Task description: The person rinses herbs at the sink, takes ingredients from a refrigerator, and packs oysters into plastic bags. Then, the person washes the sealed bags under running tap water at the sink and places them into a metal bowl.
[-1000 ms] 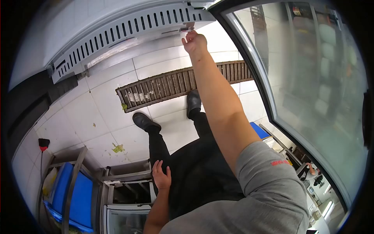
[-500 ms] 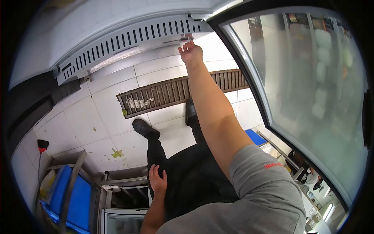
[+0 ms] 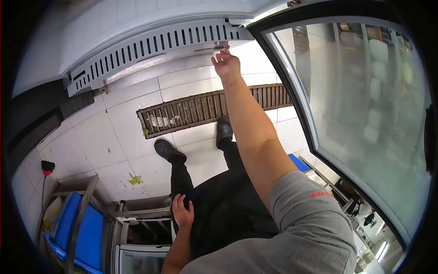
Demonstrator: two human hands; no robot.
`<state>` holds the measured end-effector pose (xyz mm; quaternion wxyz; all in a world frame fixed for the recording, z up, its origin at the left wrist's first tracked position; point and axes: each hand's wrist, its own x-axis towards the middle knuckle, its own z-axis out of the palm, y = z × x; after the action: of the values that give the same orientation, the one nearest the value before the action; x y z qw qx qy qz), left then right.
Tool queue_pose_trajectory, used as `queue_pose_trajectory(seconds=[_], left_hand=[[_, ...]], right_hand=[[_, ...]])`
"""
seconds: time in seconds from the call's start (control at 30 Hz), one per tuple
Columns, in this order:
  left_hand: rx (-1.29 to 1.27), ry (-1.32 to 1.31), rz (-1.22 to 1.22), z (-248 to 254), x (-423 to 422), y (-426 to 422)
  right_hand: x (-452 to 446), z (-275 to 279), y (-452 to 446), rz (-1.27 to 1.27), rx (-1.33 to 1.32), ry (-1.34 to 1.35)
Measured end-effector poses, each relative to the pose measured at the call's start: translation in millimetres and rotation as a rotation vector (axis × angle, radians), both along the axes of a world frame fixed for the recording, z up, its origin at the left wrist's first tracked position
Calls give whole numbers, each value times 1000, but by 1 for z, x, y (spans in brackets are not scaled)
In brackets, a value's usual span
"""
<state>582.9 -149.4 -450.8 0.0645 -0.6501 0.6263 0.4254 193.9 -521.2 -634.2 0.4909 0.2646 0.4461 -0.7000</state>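
Note:
My right hand (image 3: 226, 65) reaches out to the underside of a slotted metal panel (image 3: 157, 44). One finger is stretched up to a small metal fitting (image 3: 221, 47) on the panel's lower edge and appears to touch it; the other fingers are apart and slightly bent. What the fitting is cannot be made out. Low by my thigh, my left hand (image 3: 183, 211) hangs open and holds nothing, its fingers spread in front of my black apron (image 3: 228, 205).
An open glass door (image 3: 365, 91) stands at the right, fogged, with shelves of goods seen through it. Below lies a floor grate (image 3: 191, 112) in white tiles. Blue bins (image 3: 89, 233) on a metal rack, a broom (image 3: 47, 168) and vegetable scraps (image 3: 135, 179) are at the left.
The view has shifted slightly. My right hand stays at the fitting with its fingers a little more apart; my left hand keeps the same place by my thigh.

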Motion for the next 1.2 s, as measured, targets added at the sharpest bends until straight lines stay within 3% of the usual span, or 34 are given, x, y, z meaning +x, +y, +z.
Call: queue_pose_trajectory(seconds=[0.23, 0.33, 0.67, 0.97, 1.07, 1.2], left_hand=[[-30, -18, 5, 1, 5, 0], [-51, -34, -17, 2, 6, 0], [-72, -23, 20, -3, 8, 5], [-79, -19, 44, -3, 9, 5], [-74, -20, 46, -3, 10, 3], [-72, -30, 39, -3, 11, 0]], right_hand=[[11, 3, -20, -33, 2, -71], [15, 2, -10, 78, -109, -17], [20, 33, -6, 116, 94, 89], [6, 8, -10, 305, 53, 200], [20, 38, -15, 208, 120, 219], [15, 14, -19, 86, 97, 119]])
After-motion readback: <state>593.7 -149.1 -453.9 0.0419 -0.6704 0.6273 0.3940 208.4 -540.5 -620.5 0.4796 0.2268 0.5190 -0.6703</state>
